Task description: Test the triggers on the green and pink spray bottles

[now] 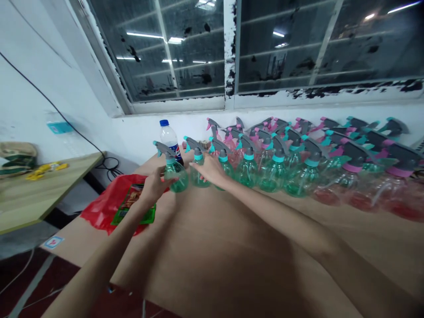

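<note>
My left hand [155, 184] is closed around the left side of a green spray bottle [179, 179] with a grey and turquoise trigger head, at the left end of the row. Just right of it, my right hand [211, 168] grips a second green spray bottle [198, 178], fingers partly hidden against its body. Both bottles stand upright on the table [212, 238]. More green spray bottles [247, 173] continue the row to the right, the nearest partly covered by my right wrist.
Behind the row stand several pink spray bottles [232, 143], and larger-looking pink ones [362, 194] at right. A blue-capped drink bottle [169, 136] is against the wall. A red plastic bag [102, 207] with a green-edged packet [150, 216] lies left. Cables [111, 165] hang beside another table [43, 194].
</note>
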Motion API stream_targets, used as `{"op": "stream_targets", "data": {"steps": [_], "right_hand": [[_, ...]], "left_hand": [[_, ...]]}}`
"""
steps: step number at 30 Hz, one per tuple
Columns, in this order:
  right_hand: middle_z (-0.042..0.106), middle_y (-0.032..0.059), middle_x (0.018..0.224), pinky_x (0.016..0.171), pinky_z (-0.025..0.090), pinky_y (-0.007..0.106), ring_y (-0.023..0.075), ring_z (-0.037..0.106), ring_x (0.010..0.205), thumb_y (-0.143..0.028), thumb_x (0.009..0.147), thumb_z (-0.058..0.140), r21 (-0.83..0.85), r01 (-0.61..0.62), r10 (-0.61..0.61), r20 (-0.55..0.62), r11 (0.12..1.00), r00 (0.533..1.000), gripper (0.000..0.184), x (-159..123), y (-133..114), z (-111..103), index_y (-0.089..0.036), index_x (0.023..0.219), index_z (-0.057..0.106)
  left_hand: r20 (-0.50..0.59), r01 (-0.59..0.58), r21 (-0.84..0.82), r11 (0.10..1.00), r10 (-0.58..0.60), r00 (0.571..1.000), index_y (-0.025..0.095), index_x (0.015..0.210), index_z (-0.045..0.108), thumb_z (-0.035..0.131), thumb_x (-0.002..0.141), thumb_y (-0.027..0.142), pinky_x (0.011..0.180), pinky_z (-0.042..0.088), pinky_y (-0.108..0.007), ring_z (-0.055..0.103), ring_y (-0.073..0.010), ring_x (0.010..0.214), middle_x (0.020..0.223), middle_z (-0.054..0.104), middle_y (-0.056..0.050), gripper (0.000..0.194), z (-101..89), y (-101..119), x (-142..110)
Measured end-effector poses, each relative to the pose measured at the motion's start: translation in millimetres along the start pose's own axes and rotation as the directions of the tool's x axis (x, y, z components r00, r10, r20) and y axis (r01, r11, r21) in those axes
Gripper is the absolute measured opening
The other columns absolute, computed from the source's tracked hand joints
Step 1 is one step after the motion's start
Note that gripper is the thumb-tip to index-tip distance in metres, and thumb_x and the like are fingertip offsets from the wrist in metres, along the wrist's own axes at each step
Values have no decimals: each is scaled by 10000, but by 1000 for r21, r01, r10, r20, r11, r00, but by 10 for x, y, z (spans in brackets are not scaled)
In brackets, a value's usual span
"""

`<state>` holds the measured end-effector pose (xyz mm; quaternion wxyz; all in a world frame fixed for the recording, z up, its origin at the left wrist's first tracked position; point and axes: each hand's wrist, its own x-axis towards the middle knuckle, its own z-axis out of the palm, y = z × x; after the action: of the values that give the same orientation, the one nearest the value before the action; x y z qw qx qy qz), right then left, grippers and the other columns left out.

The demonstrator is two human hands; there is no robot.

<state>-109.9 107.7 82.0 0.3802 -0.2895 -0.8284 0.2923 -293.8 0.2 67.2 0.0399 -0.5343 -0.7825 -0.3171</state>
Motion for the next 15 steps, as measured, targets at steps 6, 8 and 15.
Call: {"op": "stream_targets", "data": {"steps": [6, 8, 15], "right_hand": [[687, 112, 757, 689, 478, 388, 258, 650, 805, -393, 817, 566, -50, -9, 7, -22, 999, 1000, 352, 94, -16, 37, -123, 1035, 621], [681, 111, 753, 687, 476, 382, 247, 649, 782, -371, 822, 561, -67, 2, -4, -23, 998, 1000, 356, 68, -32, 35, -110, 1058, 614], [672, 168, 880, 676, 479, 406, 278, 634, 811, -498, 791, 561, -137, 99, -95, 37, 986, 995, 489, -324, -156, -89, -104, 1073, 625]], "left_hand": [[8, -40, -3, 999, 40, 999, 130, 1232, 497, 652, 742, 414, 779, 502, -342, 621, -265, 974, 1108, 611, -145, 587, 107, -6, 135], [5, -43, 1, 999, 43, 999, 129, 1246, 487, 645, 756, 414, 768, 505, -340, 626, -260, 957, 1103, 609, -150, 588, 121, -9, 150], [-18, -63, 17, 998, 64, 998, 121, 1284, 418, 623, 786, 408, 811, 492, -359, 611, -269, 1010, 1156, 599, -167, 610, 181, -20, 179]]}}
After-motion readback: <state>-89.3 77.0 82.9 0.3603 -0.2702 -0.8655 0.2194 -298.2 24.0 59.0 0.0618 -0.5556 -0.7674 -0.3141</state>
